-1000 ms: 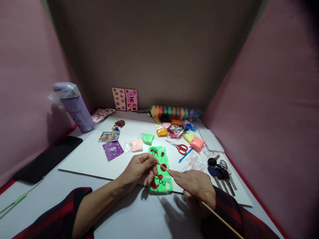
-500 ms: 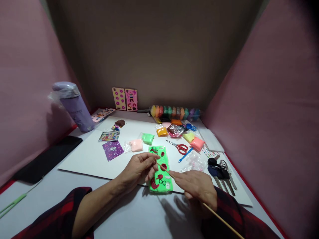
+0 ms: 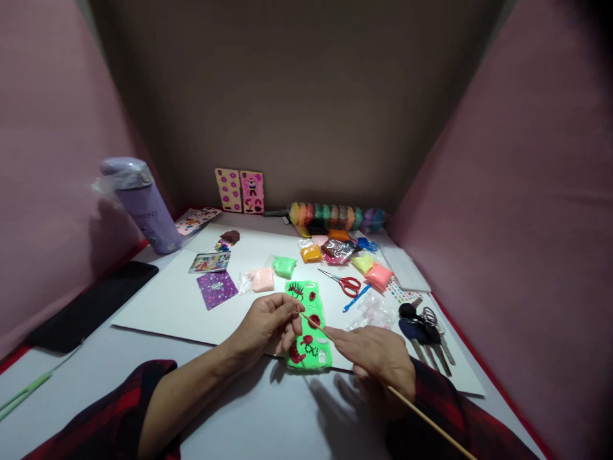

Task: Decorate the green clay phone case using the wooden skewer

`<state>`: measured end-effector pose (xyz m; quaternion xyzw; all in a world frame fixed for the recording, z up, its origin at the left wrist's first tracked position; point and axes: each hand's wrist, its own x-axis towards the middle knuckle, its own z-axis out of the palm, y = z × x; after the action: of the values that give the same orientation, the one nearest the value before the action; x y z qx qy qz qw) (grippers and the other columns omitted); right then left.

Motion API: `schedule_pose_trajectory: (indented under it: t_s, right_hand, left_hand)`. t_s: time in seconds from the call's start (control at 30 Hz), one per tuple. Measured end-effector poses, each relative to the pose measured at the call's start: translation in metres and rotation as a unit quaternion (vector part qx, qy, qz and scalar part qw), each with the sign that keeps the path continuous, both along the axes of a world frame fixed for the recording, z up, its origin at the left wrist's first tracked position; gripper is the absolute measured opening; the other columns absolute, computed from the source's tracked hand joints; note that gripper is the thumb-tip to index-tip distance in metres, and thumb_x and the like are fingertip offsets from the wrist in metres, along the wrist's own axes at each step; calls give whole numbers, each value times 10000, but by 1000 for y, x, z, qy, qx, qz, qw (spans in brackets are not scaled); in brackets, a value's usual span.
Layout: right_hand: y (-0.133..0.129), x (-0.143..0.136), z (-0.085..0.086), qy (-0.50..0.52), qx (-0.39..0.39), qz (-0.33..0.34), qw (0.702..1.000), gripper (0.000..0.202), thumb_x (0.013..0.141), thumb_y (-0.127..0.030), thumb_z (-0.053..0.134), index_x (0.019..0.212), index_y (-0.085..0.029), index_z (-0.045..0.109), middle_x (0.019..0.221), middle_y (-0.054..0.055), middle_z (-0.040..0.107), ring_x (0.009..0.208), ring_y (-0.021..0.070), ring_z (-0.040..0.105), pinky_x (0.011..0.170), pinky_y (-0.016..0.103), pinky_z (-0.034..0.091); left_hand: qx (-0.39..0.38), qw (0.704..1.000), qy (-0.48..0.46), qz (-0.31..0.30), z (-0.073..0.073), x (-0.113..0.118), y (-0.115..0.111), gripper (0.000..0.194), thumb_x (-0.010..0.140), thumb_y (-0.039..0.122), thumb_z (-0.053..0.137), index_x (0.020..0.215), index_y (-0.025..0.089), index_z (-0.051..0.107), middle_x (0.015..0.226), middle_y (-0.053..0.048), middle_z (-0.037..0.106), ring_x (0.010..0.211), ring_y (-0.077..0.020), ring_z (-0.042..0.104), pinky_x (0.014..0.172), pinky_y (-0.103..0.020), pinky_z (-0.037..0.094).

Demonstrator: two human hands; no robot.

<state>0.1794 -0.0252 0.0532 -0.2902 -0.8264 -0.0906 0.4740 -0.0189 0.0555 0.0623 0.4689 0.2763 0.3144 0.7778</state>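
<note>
A green phone case [image 3: 311, 359] with red and black decorations lies at the front edge of the white board [image 3: 167, 313]. Above its left side, my left hand [image 3: 271, 322] pinches something too small to make out at the tip of a thin wooden stick [image 3: 426, 421]. My right hand [image 3: 376, 354] is closed around that stick, whose tip points up and left over the case. The stick's back end runs past my right sleeve.
Red scissors [image 3: 350, 286] and a blue tool [image 3: 357, 298] lie right of the case. Clay packets [image 3: 311, 253] sit behind, keys [image 3: 424, 332] at right. A purple bottle [image 3: 153, 214] and a black phone [image 3: 96, 306] are at left.
My right hand has shifted very slightly left, and the stick's back end has moved a little right. My left hand still pinches near the stick's tip.
</note>
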Motion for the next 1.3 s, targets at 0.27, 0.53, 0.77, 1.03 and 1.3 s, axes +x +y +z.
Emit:
schedule_pose_trajectory:
  t_s: [0.27, 0.53, 0.77, 1.03, 1.3]
  right_hand:
    - [0, 1, 5, -27, -5, -11, 1000, 299, 964, -265, 351, 1156, -135, 539, 1061, 146, 693, 789, 173, 685, 573, 292, 513]
    - [0, 1, 0, -12, -13, -18, 1000, 289, 953, -265, 384, 1158, -146, 550, 1083, 138, 686, 789, 167, 677, 588, 290, 510]
    - [-3, 1, 2, -11, -4, -12, 1000, 315, 960, -284, 343, 1176, -160, 536, 1058, 103, 699, 834, 157, 683, 617, 286, 531]
    - [-2, -1, 1, -13, -11, -23, 1000, 296, 961, -281, 365, 1161, -162, 547, 1043, 118, 703, 787, 156, 682, 597, 285, 520]
    - [-2, -1, 3, 3, -22, -21, 1000, 285, 959, -266, 361, 1139, -160, 554, 1046, 125, 701, 823, 163, 688, 610, 286, 526]
  left_hand:
    - [5, 1000, -15, -23, 0, 1, -1, 237, 864, 346, 555, 869, 109, 548, 603, -19, 634, 322, -50, 470, 327, -157, 343]
    - [-14, 998, -23, -52, 1, -1, -3, 287, 842, 368, 588, 900, 87, 588, 621, -37, 648, 349, -48, 480, 405, -192, 435]
    - [-7, 1000, -10, -24, 1, -1, 0, 262, 843, 350, 585, 847, 88, 596, 601, -28, 629, 341, -48, 467, 369, -178, 409]
    - [-17, 998, -17, -53, -1, -1, -1, 261, 883, 332, 529, 899, 78, 588, 598, -42, 643, 341, -54, 483, 393, -188, 422]
    - [-7, 999, -39, -21, -1, 1, -1, 241, 827, 332, 615, 926, 119, 558, 634, -9, 630, 392, -59, 504, 409, -186, 414]
